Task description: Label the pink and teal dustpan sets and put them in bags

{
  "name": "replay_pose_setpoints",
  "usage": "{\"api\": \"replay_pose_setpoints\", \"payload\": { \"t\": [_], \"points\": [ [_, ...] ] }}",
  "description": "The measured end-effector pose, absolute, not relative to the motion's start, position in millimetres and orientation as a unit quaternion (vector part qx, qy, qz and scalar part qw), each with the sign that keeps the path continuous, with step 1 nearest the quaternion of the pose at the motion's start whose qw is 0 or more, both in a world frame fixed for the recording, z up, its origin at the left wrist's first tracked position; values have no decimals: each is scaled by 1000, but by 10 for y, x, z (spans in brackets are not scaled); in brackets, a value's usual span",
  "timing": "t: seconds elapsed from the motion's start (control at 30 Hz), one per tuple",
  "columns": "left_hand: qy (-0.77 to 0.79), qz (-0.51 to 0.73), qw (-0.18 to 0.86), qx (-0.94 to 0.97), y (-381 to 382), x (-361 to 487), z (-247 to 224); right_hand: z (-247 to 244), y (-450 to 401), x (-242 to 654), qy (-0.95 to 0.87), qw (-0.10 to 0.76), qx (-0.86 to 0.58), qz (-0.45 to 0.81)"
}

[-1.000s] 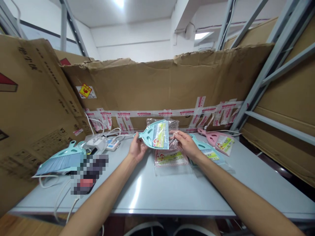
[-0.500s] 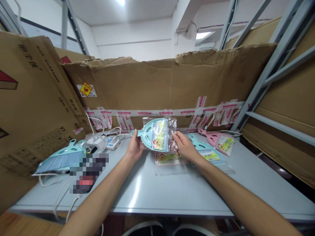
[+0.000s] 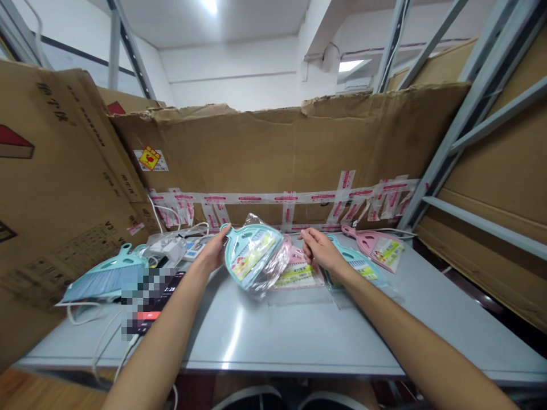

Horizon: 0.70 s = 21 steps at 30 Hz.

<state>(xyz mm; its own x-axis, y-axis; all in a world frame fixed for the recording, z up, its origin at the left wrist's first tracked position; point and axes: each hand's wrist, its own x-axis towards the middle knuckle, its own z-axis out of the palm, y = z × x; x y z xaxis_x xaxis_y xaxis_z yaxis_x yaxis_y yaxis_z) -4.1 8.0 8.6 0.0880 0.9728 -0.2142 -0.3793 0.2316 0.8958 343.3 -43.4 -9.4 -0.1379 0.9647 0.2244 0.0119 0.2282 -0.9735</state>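
One turquoise dustpan-and-brush set (image 3: 252, 253), in a crinkled clear bag (image 3: 276, 270) with a yellow-green printed label (image 3: 250, 256). Held by its handle above the surface (image 3: 299, 341), nearer the back edge; tilted, wide end towards the front right corner.

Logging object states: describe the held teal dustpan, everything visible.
The teal dustpan looks plastic, fan-shaped, narrowing to a short handle, with a blue-bristled brush partly behind a printed label. Crinkled clear wrap surrounds part of it. Tilted over the gray table, it is held at the handle by the left grip.
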Motion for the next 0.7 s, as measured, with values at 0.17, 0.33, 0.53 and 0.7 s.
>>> {"api": "replay_pose_setpoints", "payload": {
  "t": [0.17, 0.33, 0.53, 0.7],
  "points": [
    [544, 319, 600, 493, 118, -435, 57, -218, -292, 3513, -597, 486, -450, 453],
    [621, 236, 353, 658, 218, -478, -34, -266, -292, 3532, -675, 421, -504, 338],
    [606, 305, 91, 729, 269, -290, -30, -204, -425, 3520, -802, 285, -513, 109],
    [624, 241, -37, 743, -139, 127, 120, 3, -501, 3573, -795, 193, -575, 7]
  ]
}}
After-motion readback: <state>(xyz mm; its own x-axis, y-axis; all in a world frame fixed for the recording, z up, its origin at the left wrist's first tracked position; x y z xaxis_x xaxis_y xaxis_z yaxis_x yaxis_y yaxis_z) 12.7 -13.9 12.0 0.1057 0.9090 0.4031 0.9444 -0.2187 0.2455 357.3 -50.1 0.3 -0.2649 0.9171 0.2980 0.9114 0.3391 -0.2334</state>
